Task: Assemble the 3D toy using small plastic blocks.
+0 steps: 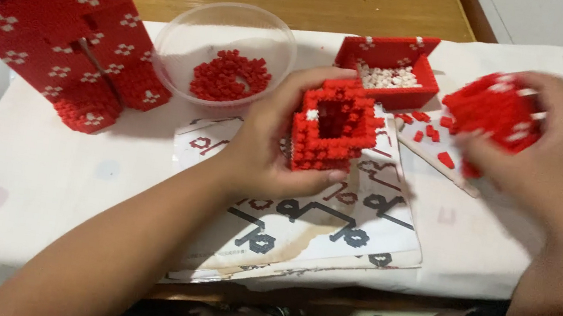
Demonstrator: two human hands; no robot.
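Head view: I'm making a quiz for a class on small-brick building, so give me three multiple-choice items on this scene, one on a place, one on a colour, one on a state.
1. Where does the clear bowl stand?
A. Between the tall red model and the red box
B. On the instruction sheets
C. On the floor

2. What colour are the small bricks inside the red box?
A. Red
B. White
C. Black

3. How is the hollow red block at this moment?
A. Lying alone on the table
B. Held in the left hand
C. Fixed onto the tall red model

Answers:
1 A: the bowl sits on the cloth between the two.
2 B: pale bricks fill the open box.
3 B: fingers wrap its side, while the right hand holds another red piece.
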